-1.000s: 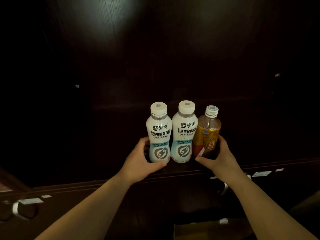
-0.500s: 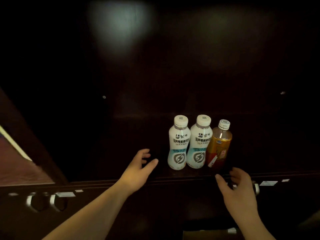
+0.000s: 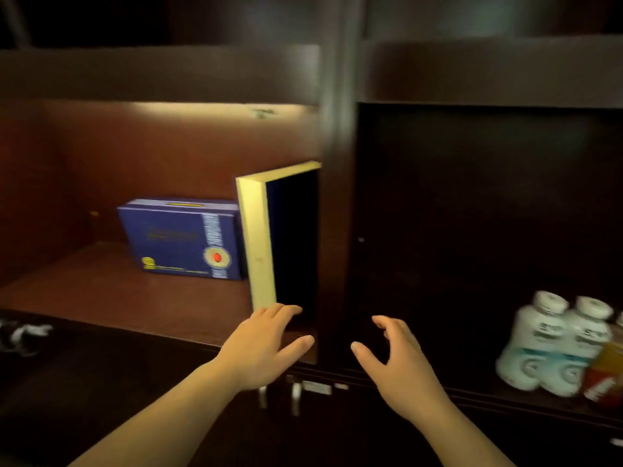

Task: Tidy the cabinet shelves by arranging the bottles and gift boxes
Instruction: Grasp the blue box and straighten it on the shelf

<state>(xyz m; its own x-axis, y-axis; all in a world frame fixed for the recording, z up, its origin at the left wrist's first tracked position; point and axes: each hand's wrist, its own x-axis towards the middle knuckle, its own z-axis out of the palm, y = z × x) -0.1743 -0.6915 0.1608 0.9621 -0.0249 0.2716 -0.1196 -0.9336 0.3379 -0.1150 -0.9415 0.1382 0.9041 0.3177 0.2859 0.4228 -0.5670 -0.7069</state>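
Dark wooden cabinet [image 3: 340, 136] shelving fills the view, split by a vertical divider that runs from twelve o'clock down to the middle. At nine o'clock a lit compartment glows reddish brown under a strip of light along its top. On its shelf [image 3: 111, 298] a blue gift box [image 3: 183, 239] lies back near the rear wall, printed with yellow text and a round emblem with a red dot. Just to its right, toward the centre, a taller box with a cream edge and a dark face [image 3: 261, 241] stands upright and slightly tilted, its side touching or nearly touching the blue one and its far edge against the divider.

The right compartment is unlit. At four o'clock two white bottles [image 3: 553, 345] with white caps stand side by side and touching, blurred; an orange-labelled bottle [image 3: 606, 372] stands against them at the frame's edge, cut off.

Both hands reach forward at six o'clock, empty. The left hand [image 3: 263, 348] has its fingers spread loose, fingertips just below the bottom corner of the cream-edged box; I cannot tell whether they touch it. The right hand [image 3: 401, 362] is likewise released, fingers curled apart, in front of the dark compartment, well apart from the bottles. Metal handles [image 3: 293, 396] show on the doors below.
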